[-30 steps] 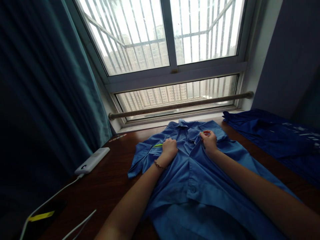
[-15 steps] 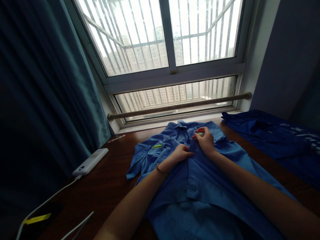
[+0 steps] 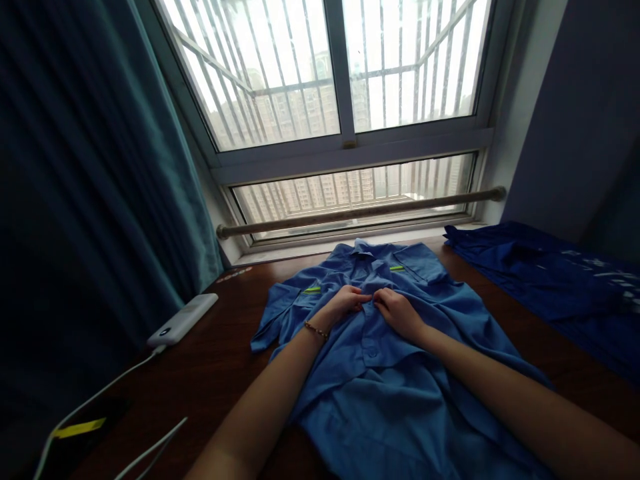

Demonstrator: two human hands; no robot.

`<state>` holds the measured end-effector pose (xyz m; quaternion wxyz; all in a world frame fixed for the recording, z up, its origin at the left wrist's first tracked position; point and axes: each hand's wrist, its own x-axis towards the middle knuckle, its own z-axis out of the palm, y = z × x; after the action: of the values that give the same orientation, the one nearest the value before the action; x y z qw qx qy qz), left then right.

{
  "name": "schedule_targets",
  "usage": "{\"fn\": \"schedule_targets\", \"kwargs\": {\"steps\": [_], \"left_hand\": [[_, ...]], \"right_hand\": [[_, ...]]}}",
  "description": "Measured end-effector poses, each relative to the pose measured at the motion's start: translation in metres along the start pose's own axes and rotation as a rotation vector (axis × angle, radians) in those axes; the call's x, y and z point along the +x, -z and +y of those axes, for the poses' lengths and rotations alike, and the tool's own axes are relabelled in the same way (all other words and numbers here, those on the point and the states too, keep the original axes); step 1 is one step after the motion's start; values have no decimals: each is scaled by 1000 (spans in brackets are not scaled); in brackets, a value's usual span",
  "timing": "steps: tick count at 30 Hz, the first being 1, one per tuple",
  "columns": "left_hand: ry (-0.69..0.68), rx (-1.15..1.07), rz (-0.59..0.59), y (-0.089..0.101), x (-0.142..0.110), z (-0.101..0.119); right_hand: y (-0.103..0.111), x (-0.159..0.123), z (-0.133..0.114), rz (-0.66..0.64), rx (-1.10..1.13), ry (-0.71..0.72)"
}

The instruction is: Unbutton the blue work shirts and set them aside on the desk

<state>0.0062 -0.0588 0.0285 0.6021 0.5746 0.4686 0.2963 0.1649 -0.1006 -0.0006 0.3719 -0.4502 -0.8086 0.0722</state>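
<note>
Head view: the blue shirt (image 3: 380, 400) lies front up on the brown table (image 3: 230, 347), collar toward the window (image 3: 290, 73), and your left hand (image 3: 346, 301) and right hand (image 3: 397, 312) meet at its front placket (image 3: 369, 327), the fingers of each closed in a pinch on the cloth; cannot tell what sits between the fingertips. Step in hand, as judged: fastening the front above the lower button (image 3: 371, 354). Next move likely calls for you to steady one edge while the other hand works the fastening through.
</note>
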Motion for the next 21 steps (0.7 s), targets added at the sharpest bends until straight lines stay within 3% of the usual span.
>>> {"fn": "schedule_targets", "kwargs": {"steps": [8,11,14,16,21], "left_hand": [[-16,-83,88,-15,4,-14],[-21,-108,88,-15,6,-16],[-1,-147,83,-13,7,-14],[23,-177,48,-10,7,-12],[67,-242,-170,6,7,-11]], "right_hand": [[11,-3,-6,103,52,203],[11,-3,-11,70,41,294],[10,-3,-14,55,41,289],[10,-2,-15,70,62,271],[9,-3,-16,95,148,214]]}}
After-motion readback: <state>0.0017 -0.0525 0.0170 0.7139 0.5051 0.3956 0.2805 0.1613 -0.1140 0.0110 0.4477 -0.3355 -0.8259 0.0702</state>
